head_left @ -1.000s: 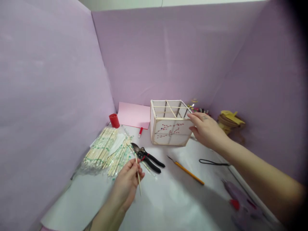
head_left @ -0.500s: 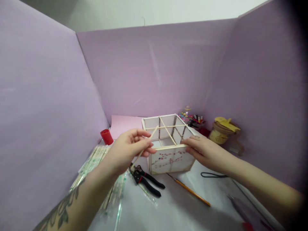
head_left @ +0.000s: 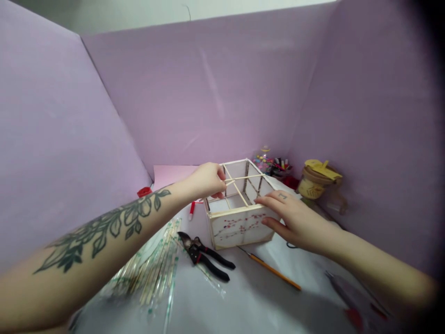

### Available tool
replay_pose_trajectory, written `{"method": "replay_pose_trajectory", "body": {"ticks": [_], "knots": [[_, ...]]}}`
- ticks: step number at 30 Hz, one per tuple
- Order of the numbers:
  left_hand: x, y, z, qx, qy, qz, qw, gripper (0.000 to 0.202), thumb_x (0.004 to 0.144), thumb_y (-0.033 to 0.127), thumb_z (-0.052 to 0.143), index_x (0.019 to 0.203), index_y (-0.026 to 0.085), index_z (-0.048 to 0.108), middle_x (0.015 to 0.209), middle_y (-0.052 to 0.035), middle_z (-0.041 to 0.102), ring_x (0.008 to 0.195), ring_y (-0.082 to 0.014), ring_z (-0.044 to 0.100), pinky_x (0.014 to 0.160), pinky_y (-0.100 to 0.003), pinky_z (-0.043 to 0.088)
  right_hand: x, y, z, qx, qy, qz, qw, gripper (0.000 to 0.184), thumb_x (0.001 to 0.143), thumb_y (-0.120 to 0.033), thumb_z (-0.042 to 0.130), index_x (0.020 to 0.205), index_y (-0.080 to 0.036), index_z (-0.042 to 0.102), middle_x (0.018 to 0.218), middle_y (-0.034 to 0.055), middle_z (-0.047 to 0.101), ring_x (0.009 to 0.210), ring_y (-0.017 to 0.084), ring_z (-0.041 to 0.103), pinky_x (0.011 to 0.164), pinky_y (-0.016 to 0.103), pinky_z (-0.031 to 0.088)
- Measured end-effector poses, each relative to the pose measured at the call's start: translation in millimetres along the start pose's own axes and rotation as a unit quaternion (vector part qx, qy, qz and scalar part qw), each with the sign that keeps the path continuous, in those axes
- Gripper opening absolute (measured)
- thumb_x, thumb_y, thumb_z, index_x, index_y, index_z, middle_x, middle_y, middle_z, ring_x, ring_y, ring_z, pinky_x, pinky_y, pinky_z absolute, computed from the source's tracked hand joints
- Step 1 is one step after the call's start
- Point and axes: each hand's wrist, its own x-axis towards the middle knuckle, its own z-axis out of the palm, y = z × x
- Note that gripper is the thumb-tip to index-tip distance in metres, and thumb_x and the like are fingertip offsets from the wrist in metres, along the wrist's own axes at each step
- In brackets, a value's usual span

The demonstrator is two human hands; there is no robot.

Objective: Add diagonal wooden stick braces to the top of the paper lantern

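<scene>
My left hand [head_left: 210,181] is closed in a pinch on a thin wooden stick [head_left: 228,183], over the left side of a white box [head_left: 239,230]. The stick's tip points toward the crossed sticks [head_left: 239,188] that span the box's open top; my fingers hide most of it. The box has pale paper walls in a wooden frame, and red blossom branches decorate its front. My right hand [head_left: 294,215] grips the box at its front right corner, fingers over the top edge and thumb against the front wall.
Black-handled pruning shears [head_left: 205,257] and an orange-handled pointed tool [head_left: 274,271] lie in front of the box. Wrapped wooden sticks [head_left: 153,269] spread at left. A red tube [head_left: 192,211] lies behind the shears. A yellow-lidded cup [head_left: 314,181] stands at right. Lilac panels [head_left: 222,93] enclose the table.
My left hand has moved forward and up with the stick, over the box's left edge. My right hand stays at the corner. The camera view has shifted slightly.
</scene>
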Motion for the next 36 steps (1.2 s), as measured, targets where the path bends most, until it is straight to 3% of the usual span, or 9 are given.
{"method": "replay_pose_trajectory", "body": {"ticks": [3, 9, 15, 18, 24, 36], "knots": [[-1, -1, 3.5, 0.042, 0.031, -0.014, 0.999, 0.029, 0.055, -0.009, 0.059, 0.069, 0.016, 0.055, 0.043, -0.0027, 0.058, 0.030, -0.0181, 0.052, 0.028, -0.015, 0.017, -1, 2, 2, -0.003, 0.000, -0.002, 1.000, 0.028, 0.089, -0.027, 0.054, 0.115, -0.020, 0.057, 0.103, 0.0129, 0.064, 0.098, 0.029, 0.057, 0.085, 0.048, 0.049], [-2, -6, 8.1, 0.080, 0.039, -0.019, 0.996, 0.032, 0.057, -0.004, 0.059, 0.075, 0.020, 0.049, 0.043, 0.0000, 0.057, 0.032, -0.0191, 0.053, 0.031, -0.016, 0.017, -2, 2, 1, -0.001, 0.006, 0.000, 1.000, 0.028, 0.089, -0.028, 0.053, 0.116, -0.020, 0.058, 0.101, 0.0128, 0.063, 0.097, 0.029, 0.056, 0.084, 0.047, 0.049], [1, -14, 10.9, 0.065, 0.057, 0.084, 0.993, 0.029, 0.057, -0.003, 0.057, 0.068, 0.021, 0.046, 0.043, 0.0045, 0.050, 0.031, -0.0113, 0.044, 0.036, -0.018, 0.015, -2, 6, 1, -0.005, -0.007, 0.001, 1.000, 0.029, 0.089, -0.027, 0.053, 0.117, -0.019, 0.056, 0.101, 0.0127, 0.062, 0.096, 0.029, 0.054, 0.085, 0.048, 0.048], [4, -15, 9.2, 0.111, 0.075, 0.129, 0.983, 0.026, 0.056, -0.001, 0.060, 0.064, 0.020, 0.047, 0.048, 0.0050, 0.048, 0.038, -0.0090, 0.040, 0.041, -0.020, 0.017, -2, 4, -1, -0.001, -0.005, 0.002, 1.000, 0.030, 0.089, -0.027, 0.054, 0.117, -0.018, 0.055, 0.101, 0.0129, 0.062, 0.097, 0.029, 0.054, 0.085, 0.048, 0.048], [7, -15, 7.0, 0.273, 0.052, 0.115, 0.954, 0.016, 0.062, 0.013, 0.058, 0.071, 0.021, 0.048, 0.058, 0.0043, 0.053, 0.052, -0.0127, 0.046, 0.051, -0.024, 0.029, 0, -2, -7, 0.006, -0.012, -0.001, 1.000, 0.031, 0.088, -0.022, 0.054, 0.118, -0.015, 0.054, 0.100, 0.0142, 0.061, 0.096, 0.030, 0.053, 0.085, 0.049, 0.048], [8, -13, 6.5, 0.300, 0.034, 0.087, 0.949, 0.011, 0.067, 0.012, 0.054, 0.073, 0.019, 0.050, 0.059, 0.0036, 0.054, 0.054, -0.0121, 0.049, 0.054, -0.024, 0.033, 2, -10, -7, 0.008, -0.007, 0.001, 1.000, 0.032, 0.088, -0.021, 0.056, 0.118, -0.013, 0.054, 0.101, 0.0129, 0.060, 0.096, 0.029, 0.052, 0.085, 0.048, 0.047]]}}
